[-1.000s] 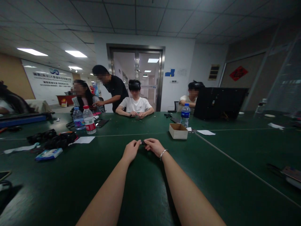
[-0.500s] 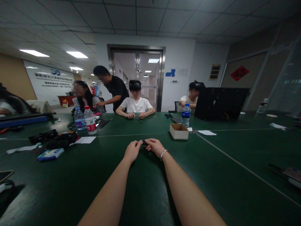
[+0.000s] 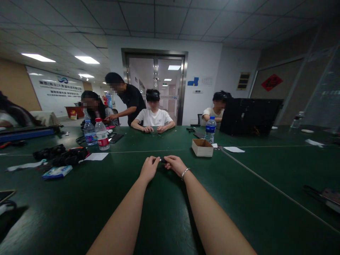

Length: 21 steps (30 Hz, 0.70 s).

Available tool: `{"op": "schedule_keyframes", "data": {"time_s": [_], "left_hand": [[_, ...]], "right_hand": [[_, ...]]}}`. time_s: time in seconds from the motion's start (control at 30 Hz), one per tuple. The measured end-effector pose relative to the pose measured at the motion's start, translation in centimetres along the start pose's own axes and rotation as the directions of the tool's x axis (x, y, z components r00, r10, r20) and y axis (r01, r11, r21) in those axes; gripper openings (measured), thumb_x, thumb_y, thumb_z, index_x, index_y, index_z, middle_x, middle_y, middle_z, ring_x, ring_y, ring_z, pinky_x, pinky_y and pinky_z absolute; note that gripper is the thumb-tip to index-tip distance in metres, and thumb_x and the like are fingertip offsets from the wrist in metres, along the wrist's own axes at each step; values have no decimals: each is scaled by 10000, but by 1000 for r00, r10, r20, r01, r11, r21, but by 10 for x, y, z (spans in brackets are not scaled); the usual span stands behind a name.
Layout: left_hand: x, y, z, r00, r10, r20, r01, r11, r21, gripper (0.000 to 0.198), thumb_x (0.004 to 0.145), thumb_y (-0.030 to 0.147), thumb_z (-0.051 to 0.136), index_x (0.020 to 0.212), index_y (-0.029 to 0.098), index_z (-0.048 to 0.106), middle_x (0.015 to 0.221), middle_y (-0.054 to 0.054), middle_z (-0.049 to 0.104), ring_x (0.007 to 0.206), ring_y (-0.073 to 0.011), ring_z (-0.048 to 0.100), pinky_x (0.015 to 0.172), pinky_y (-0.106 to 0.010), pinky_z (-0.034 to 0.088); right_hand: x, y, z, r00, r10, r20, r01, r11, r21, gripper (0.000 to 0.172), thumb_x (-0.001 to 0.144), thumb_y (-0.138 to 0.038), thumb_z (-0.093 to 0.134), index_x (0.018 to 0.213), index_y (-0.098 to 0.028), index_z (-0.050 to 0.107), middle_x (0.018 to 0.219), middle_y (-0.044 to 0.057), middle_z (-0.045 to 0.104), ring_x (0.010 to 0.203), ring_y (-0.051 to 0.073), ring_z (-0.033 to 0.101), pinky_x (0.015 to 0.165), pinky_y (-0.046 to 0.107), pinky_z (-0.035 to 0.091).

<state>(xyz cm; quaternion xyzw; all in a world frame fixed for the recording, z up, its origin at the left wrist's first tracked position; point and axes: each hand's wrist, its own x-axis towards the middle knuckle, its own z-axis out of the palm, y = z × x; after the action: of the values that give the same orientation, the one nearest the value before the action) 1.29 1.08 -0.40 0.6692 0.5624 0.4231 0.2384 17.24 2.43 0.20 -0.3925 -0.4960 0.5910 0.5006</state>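
Observation:
Above the green table, ahead of me, my left hand (image 3: 148,168) and my right hand (image 3: 175,164) meet at a small dark object (image 3: 163,160). It is short and looks like a stick, with a pale bit at its left end; it is too small to tell its kind. My right thumb and fingers pinch the dark part. The left thumb and forefinger are closed at the pale end, and what exactly they grip is partly hidden. A silver bracelet (image 3: 185,173) circles my right wrist.
An open cardboard box (image 3: 202,152) stands right of my hands, near a blue-capped water bottle (image 3: 210,129). Left are two bottles, a tissue pack (image 3: 57,172) and black gear (image 3: 69,156). A black monitor (image 3: 249,117) stands at the back right. Several people are across the table.
My hands stay in nearly the same place around the small dark object. The pale bit at its left end shows slightly more clearly. A seated person at the back left has lowered their head.

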Motion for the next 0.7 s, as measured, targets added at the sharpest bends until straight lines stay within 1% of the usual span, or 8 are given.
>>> {"op": "schedule_keyframes", "data": {"time_s": [0.1, 0.2, 0.33, 0.37, 0.43, 0.53, 0.63, 0.7], "left_hand": [[0, 0, -1, 998, -38, 49, 37, 999, 15, 494, 825, 553, 278, 784, 175, 594, 871, -72, 535, 781, -187, 534, 677, -286, 412], [0, 1, -2, 998, -29, 58, 27, 999, 24, 432, 831, 504, 306, 772, 184, 590, 880, -65, 527, 775, -181, 531, 667, -282, 413], [-1, 1, -2, 998, 23, 55, -20, 998, -54, 257, 804, 396, 424, 886, 211, 582, 964, -54, 516, 805, -162, 534, 695, -267, 424], [-1, 0, -2, 998, 42, 54, -38, 996, -81, 234, 794, 362, 449, 927, 216, 573, 988, -53, 513, 824, -157, 534, 712, -260, 425], [-1, 1, -1, 998, 60, 35, -56, 993, -104, 259, 778, 332, 483, 1001, 219, 549, 1019, -57, 512, 860, -154, 532, 744, -253, 422], [-2, 4, -2, 999, 36, 14, -36, 998, -51, 337, 782, 438, 470, 1002, 196, 553, 1004, -71, 530, 895, -182, 527, 770, -273, 413], [-4, 8, -4, 999, -16, 51, 14, 999, 30, 461, 809, 549, 337, 857, 174, 601, 908, -78, 554, 842, -204, 535, 734, -296, 410], [-5, 11, -5, 997, -39, 62, 35, 997, 65, 511, 825, 552, 273, 766, 170, 608, 861, -80, 556, 796, -206, 536, 699, -299, 405]], "right_hand": [[1, 1, 0, 1000, 8, 7, -8, 1000, -4, 91, 794, -167, 615, 789, -80, 587, 515, 21, 579, 422, 75, 534, 400, 134, 431], [2, 2, -2, 1000, -1, 9, 1, 1000, -6, 90, 789, -162, 620, 803, -78, 593, 527, 22, 584, 426, 75, 534, 400, 135, 433], [3, 3, -3, 1000, -8, 1, 8, 1000, -8, 103, 787, -174, 630, 805, -77, 601, 517, 18, 577, 431, 77, 536, 403, 135, 435], [3, 4, -3, 1000, -9, 1, 9, 1000, -8, 104, 789, -175, 628, 806, -76, 601, 511, 16, 574, 431, 76, 536, 403, 133, 434], [3, 4, -3, 1000, -10, -1, 10, 1000, -11, 100, 800, -171, 616, 809, -73, 599, 499, 15, 570, 428, 75, 533, 402, 130, 431], [1, 2, -2, 1000, -6, -4, 6, 1000, -16, 92, 808, -163, 603, 812, -71, 599, 493, 17, 569, 432, 78, 538, 406, 131, 435], [0, 1, -1, 1000, 4, 0, -4, 1000, -18, 92, 801, -166, 613, 804, -75, 603, 509, 20, 577, 441, 81, 546, 412, 135, 441], [0, 0, -1, 1000, 5, 2, -5, 1000, -17, 87, 799, -161, 615, 806, -75, 602, 509, 21, 579, 436, 80, 543, 412, 136, 442]]}}
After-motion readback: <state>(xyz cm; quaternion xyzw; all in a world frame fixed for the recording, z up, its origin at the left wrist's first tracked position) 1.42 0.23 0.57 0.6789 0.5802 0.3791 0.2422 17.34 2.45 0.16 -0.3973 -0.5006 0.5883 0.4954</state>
